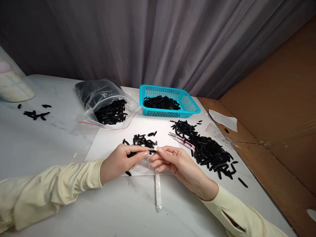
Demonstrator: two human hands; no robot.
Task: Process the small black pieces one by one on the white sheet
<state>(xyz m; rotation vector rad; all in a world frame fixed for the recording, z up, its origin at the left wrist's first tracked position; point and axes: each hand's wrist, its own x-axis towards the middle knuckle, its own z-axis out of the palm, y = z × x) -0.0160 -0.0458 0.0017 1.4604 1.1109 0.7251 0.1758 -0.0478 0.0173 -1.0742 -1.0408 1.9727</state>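
My right hand point(176, 161) is closed around a slim knife with a white-wrapped handle point(158, 192). The handle's lower end sticks out below my fingers, and its short dark blade point(156, 143) points away from me. My left hand point(125, 157) meets it from the left, thumb and forefinger pinched on what looks like a small black strip, mostly hidden by the fingertips. Just behind both hands lies a loose group of black strips point(142, 140) on a white sheet point(103, 144).
Pink-handled thread snips point(182, 141) lie beside a large heap of black strips point(209, 149) on the right. A blue basket point(170, 113) and an open zip bag point(108, 95), both holding strips, stand behind. Several strips point(37, 115) lie far left. A cardboard wall point(276, 82) borders the right.
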